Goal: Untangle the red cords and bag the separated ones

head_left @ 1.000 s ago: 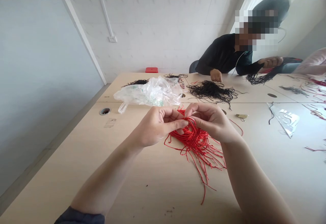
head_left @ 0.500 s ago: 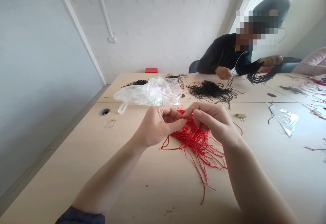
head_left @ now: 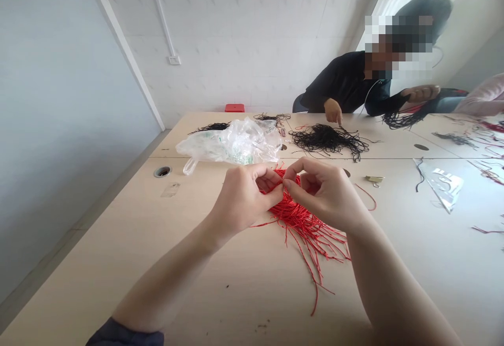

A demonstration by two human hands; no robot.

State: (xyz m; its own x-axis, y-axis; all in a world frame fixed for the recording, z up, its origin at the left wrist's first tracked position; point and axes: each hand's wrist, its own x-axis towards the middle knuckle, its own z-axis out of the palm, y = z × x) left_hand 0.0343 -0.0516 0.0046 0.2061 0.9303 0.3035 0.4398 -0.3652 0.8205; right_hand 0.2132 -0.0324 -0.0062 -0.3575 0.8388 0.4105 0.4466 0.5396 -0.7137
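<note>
A heap of thin red cords [head_left: 303, 225] lies on the table in front of me, its loose ends fanning toward me. Over its far part, my left hand [head_left: 250, 194] is closed in a pinch, thumb against index finger, on a red cord. My right hand [head_left: 321, 191] pinches at the same spot, its thumb and index tips meeting the left fingertips. Most of the cord between them is hidden by the fingers. The other fingers of both hands are curled in.
A crumpled clear plastic bag [head_left: 236, 144] lies beyond my hands. Across the table [head_left: 189, 283], a person in black sleeves reaches to a black cord pile [head_left: 328, 138]. To the right are a binder clip [head_left: 374, 180] and a clear triangle ruler [head_left: 443, 186]. A red stool [head_left: 234, 108] stands behind.
My right fingertips have moved left to meet the left ones, and the red cord stretch between them no longer shows. The other person's hand has lowered to the black cords.
</note>
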